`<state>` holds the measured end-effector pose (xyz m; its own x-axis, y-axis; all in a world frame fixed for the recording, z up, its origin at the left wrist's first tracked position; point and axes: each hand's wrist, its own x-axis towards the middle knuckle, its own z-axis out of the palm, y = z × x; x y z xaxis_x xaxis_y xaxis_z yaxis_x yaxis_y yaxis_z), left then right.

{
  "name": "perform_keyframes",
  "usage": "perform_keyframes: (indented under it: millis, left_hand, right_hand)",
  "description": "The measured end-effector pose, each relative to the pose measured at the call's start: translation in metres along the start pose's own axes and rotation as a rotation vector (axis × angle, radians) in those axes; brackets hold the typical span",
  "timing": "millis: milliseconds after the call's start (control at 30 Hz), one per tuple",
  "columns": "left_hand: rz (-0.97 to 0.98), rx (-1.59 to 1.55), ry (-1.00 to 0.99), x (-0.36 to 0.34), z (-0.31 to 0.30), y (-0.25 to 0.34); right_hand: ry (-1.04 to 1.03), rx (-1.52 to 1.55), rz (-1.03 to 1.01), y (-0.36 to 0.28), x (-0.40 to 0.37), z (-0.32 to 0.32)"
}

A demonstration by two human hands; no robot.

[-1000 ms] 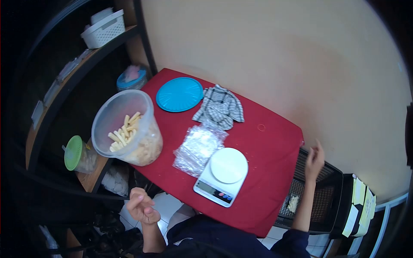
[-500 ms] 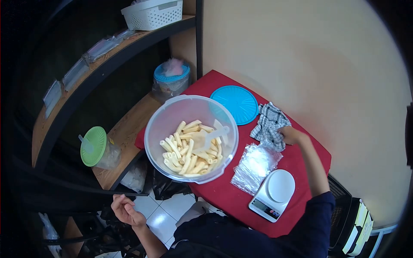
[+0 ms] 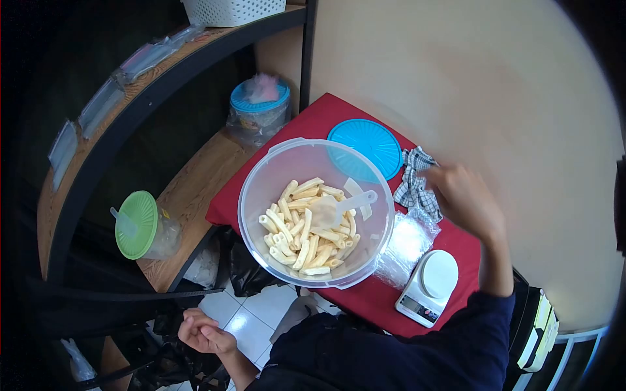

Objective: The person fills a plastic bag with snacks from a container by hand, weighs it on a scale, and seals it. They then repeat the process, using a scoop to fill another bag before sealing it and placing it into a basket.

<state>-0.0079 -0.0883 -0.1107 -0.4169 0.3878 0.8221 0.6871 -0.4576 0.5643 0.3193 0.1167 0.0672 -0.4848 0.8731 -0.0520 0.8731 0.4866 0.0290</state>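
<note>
My right hand (image 3: 466,199) is raised beside the black-and-white checked cloth (image 3: 415,182), its fingers bent and smeared by motion. Low on the left, my left hand (image 3: 205,332) hangs in front of my body with its fingers curled in and nothing showing in them. Between the two stands a large clear plastic tub (image 3: 257,171) of pale, tube-shaped snack sticks (image 3: 300,238). A translucent plastic scoop (image 3: 355,201) lies on the sticks. To the tub's right are clear plastic bags (image 3: 407,244), partly covered by its rim, and a white kitchen scale (image 3: 430,287).
A blue lid (image 3: 375,144) lies on the red tablecloth (image 3: 236,195) behind the tub. The wooden shelf at left holds a green-lidded jar (image 3: 138,225) and a blue-lidded container (image 3: 259,111). Packets (image 3: 101,107) and a white basket (image 3: 231,12) sit on the upper shelf.
My right hand has come off the checked cloth and lifted toward me. My left hand stays curled, shifted slightly. The camera view has moved a little, so the tub appears further right.
</note>
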Motion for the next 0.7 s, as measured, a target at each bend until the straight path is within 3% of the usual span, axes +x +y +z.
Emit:
perform_keyframes:
  millis: [33, 100, 200, 367, 433, 500, 567, 633, 700]
  left_hand:
    - [0.007, -0.022, -0.003, -0.003, 0.001, 0.002]
    - [0.023, -0.022, 0.006, -0.008, 0.008, 0.011]
    - [0.108, -0.13, -0.098, -0.013, 0.02, 0.029]
    - [0.165, -0.291, -0.298, -0.02, 0.047, 0.052]
    - [0.157, -0.347, -0.384, -0.022, 0.058, 0.06]
    - [0.019, -0.442, -0.504, -0.024, 0.072, 0.071]
    - [-0.032, -0.509, -0.648, -0.026, 0.093, 0.079]
    - [-0.32, -0.539, -0.845, -0.031, 0.115, 0.093]
    - [-0.398, -0.572, -0.851, -0.041, 0.144, 0.097]
  right_hand:
    - [-0.118, -0.065, 0.063, 0.008, -0.012, 0.021]
    - [-0.106, 0.21, 0.058, 0.014, -0.038, 0.094]
    - [-0.08, 0.238, 0.031, -0.001, -0.069, 0.169]
    - [-0.027, 0.282, 0.13, -0.014, -0.086, 0.193]
    - [0.102, 0.421, 0.161, -0.01, -0.087, 0.19]
    - [0.088, 0.523, 0.181, -0.002, -0.087, 0.183]
    - [0.111, 0.813, 0.219, 0.007, -0.087, 0.182]
    - [0.071, 0.844, 0.259, 0.005, -0.092, 0.166]
    - [0.23, 1.246, 0.308, 0.003, -0.097, 0.164]
